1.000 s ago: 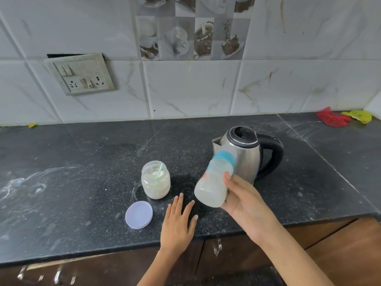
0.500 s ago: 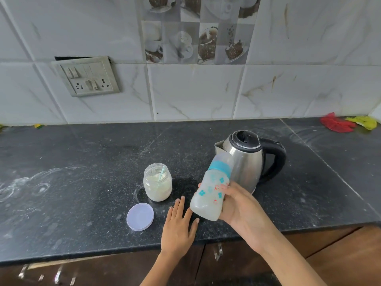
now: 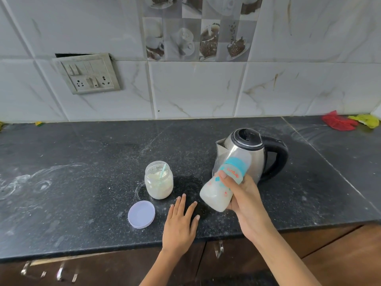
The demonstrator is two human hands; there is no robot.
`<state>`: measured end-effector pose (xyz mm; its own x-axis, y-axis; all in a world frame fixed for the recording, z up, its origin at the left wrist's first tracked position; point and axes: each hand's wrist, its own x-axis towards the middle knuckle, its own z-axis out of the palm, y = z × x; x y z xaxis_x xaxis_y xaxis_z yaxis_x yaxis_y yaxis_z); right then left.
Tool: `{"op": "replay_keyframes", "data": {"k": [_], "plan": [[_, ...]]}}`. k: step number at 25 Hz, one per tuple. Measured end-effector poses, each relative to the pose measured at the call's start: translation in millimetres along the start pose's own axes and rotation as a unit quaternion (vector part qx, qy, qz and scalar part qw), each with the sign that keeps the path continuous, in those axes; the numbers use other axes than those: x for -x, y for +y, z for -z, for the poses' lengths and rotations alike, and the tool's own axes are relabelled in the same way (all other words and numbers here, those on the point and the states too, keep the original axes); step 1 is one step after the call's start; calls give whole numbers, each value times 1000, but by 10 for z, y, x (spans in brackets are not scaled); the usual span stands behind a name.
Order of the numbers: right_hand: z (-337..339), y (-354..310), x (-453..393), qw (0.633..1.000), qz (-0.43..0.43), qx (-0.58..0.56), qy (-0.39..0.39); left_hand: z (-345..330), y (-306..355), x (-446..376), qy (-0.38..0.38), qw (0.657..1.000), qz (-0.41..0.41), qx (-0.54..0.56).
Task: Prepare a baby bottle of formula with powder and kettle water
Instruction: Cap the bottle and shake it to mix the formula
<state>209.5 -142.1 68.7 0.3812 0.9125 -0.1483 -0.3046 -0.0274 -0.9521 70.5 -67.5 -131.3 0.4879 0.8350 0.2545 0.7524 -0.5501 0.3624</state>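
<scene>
My right hand (image 3: 245, 198) grips a capped baby bottle (image 3: 218, 193) with a teal collar and milky liquid, tilted above the black counter in front of the steel kettle (image 3: 251, 153). My left hand (image 3: 181, 223) lies flat, fingers spread, on the counter near the front edge. An open jar of white powder (image 3: 158, 180) with a pale green scoop inside stands left of the bottle. Its round lilac lid (image 3: 141, 214) lies on the counter in front of the jar.
The black stone counter (image 3: 82, 182) carries white powder smears at the left. Red and yellow cloths (image 3: 350, 121) lie at the far right by the tiled wall. A switch plate (image 3: 88, 74) hangs on the wall. Wooden cabinet doors with metal handles sit below the counter edge.
The bottle in my right hand has shifted its tilt and height over the second, as in shaking. My left hand has stayed flat on the counter.
</scene>
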Motion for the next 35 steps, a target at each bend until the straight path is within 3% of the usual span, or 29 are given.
{"op": "replay_keyframes", "data": {"k": [2, 5, 7, 9, 12, 14, 16, 19, 23, 27, 31, 35], "plan": [[11, 59, 32, 1000, 17, 15, 20, 16, 9, -1, -2, 1000, -4, 6], [22, 149, 113, 996, 34, 71, -52, 33, 14, 12, 8, 999, -18, 36], [36, 192, 43, 996, 62, 46, -42, 40, -6, 5, 6, 1000, -14, 28], [-4, 157, -12, 999, 34, -11, -23, 14, -14, 0, 2, 1000, -10, 4], [-39, 159, -53, 997, 33, -25, -61, -27, -24, 11, -4, 1000, -19, 2], [-20, 148, -96, 995, 75, -67, -14, 5, -29, -5, 1, 1000, -10, 0], [-19, 152, -98, 994, 65, -89, 19, 21, 4, -16, 6, 1000, -4, 9], [-52, 208, 11, 997, 21, -9, -67, 39, 24, 31, 30, 996, -5, 81], [36, 130, -165, 994, 41, -95, 19, 1, -14, 7, 13, 1000, -19, 19], [-67, 218, 24, 995, 2, -8, -97, 4, 20, 45, 31, 989, 50, 137], [-26, 99, -158, 994, 36, -103, 3, 29, 24, -1, 31, 999, -21, 26], [-81, 161, -42, 995, 16, -7, -93, 26, 32, 44, 40, 996, -14, 72]]}}
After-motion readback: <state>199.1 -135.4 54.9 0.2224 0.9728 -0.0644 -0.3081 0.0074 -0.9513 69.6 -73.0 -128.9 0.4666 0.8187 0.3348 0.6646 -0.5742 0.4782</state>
